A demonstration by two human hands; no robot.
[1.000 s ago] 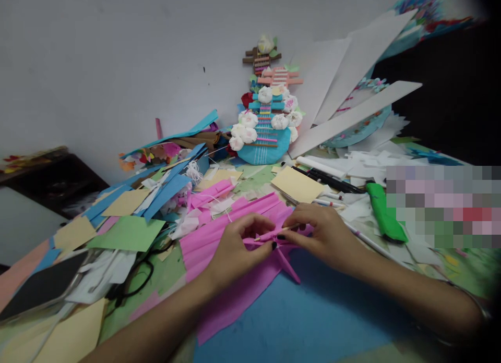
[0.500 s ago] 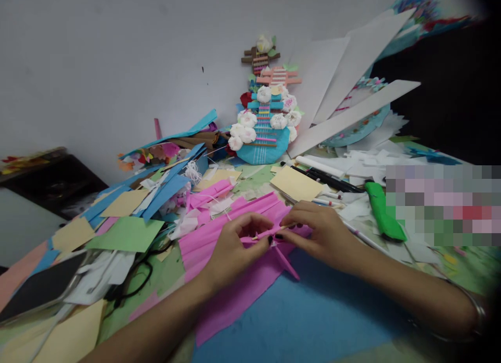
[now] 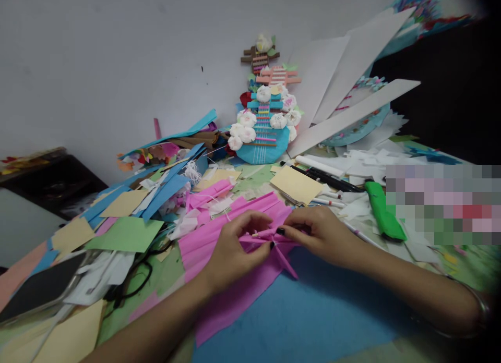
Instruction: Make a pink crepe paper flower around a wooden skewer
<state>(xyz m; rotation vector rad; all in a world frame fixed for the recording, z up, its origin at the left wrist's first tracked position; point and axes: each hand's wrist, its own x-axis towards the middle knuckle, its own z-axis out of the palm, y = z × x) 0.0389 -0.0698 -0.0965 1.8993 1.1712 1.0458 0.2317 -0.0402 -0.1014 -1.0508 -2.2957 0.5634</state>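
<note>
My left hand (image 3: 237, 245) pinches a thin stick wrapped in pink paper (image 3: 266, 232), whose pale end pokes out near its fingers. At the stick's other end, my right hand (image 3: 323, 235) is closed on it, thumb in front and the other fingers curled partly out of sight. Several narrow pink paper strips cross under the fingertips, and one rolled strip (image 3: 287, 264) angles down toward me. Beneath both hands spreads a creased pink crepe paper sheet (image 3: 219, 300), which overlaps a blue sheet (image 3: 297, 316).
Paper scraps, a green card (image 3: 125, 233) and a dark phone-like slab (image 3: 43, 285) lie to the left. A blue paper instrument with white flowers (image 3: 264, 144) leans on the back wall. Black pens (image 3: 332, 180) and a green wrapped object (image 3: 383, 212) sit to the right.
My right hand's fingers have curled further inward and its thumb has risen onto the pink stick. My left hand stays nearly in place.
</note>
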